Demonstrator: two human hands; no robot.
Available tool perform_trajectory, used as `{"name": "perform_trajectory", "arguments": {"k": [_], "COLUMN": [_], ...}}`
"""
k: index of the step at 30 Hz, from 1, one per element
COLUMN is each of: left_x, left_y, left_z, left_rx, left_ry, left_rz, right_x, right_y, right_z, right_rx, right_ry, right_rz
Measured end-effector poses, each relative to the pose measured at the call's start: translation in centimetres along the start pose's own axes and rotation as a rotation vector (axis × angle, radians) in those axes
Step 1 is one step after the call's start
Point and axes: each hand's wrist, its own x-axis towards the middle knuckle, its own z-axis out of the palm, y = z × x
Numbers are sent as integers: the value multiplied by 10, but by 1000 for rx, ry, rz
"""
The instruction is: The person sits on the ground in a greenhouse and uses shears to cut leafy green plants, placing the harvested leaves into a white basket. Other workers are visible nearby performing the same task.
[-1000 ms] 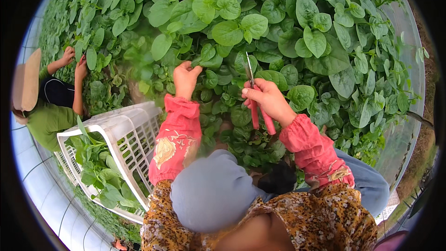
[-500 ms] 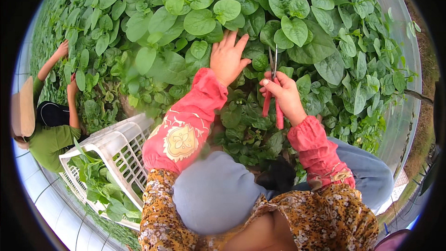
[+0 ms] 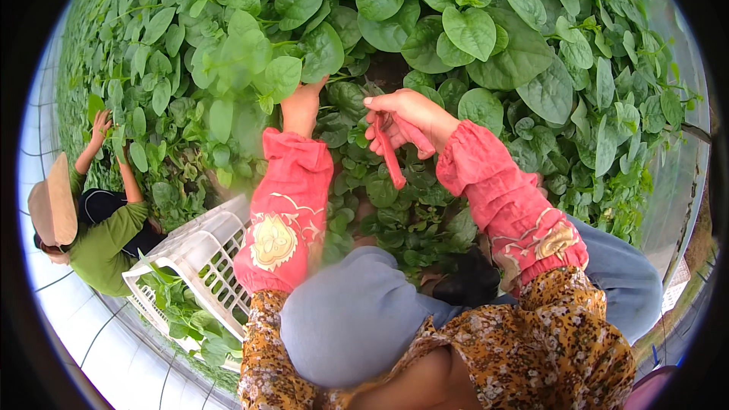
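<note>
Currently my right hand [image 3: 414, 118] is clenched round the red shears [image 3: 389, 150] (handles angling down) over the leaves [image 3: 410, 205]; my left hand [image 3: 302, 106] reaches into foliage, grip not visible.

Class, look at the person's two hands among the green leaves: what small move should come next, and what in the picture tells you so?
Probably bring the red-handled shears in the right hand across to the stem the left hand reaches for. The left hand is deep among the leafy plants, while the shears sit beside it, apart from any stem; whether it grips a stem cannot be seen. The white crate waits at the left.
</note>
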Motion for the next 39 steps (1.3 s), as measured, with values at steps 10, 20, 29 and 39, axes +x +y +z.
{"name": "perform_trajectory", "arguments": {"k": [10, 20, 29, 39], "left_x": [-18, -47, -2, 23], "left_y": [35, 110, 79, 42], "left_z": [1, 12, 31, 6], "left_rx": [-79, -92, 1370, 648], "left_ry": [-142, -268, -280, -262], "left_rz": [8, 150, 703, 259], "right_x": [51, 22, 43, 64], "right_y": [12, 6, 5, -14], "right_z": [-19, -44, -29, -45], "right_rx": [105, -19, -389, -97], "right_ry": [34, 215, 143, 81], "right_rz": [-94, -306, -294, -172]}}
